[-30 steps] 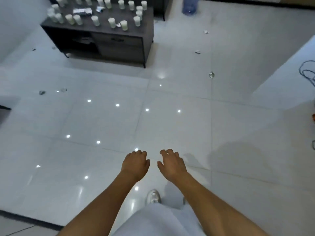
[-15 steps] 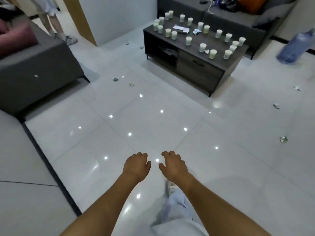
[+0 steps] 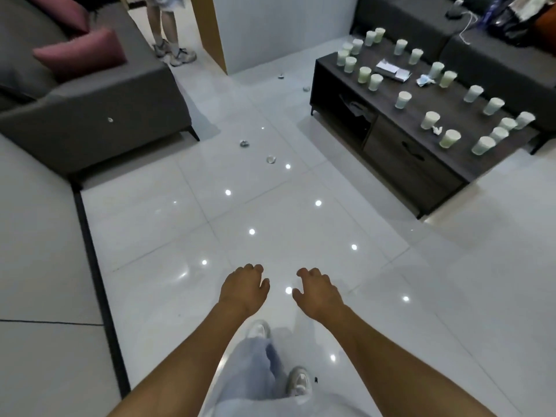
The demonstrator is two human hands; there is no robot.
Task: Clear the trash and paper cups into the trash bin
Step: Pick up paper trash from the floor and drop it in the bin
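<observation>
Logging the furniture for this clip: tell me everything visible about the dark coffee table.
The coffee table is a low, long, dark wood-look unit on short legs, standing on the white tiled floor before a grey sofa. Its front has an open shelf holding something crumpled and a drawer with a handle. Its top carries many paper cups, papers and crumpled scraps.

Pale green-white paper cups (image 3: pixel 403 99) on dark brown table (image 3: pixel 400 152), pink cushions (image 3: pixel 84 52).

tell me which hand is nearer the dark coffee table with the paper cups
Right. The right hand hangs on the side of the coffee table, which stands ahead to its right; the left hand is farther across.
</observation>
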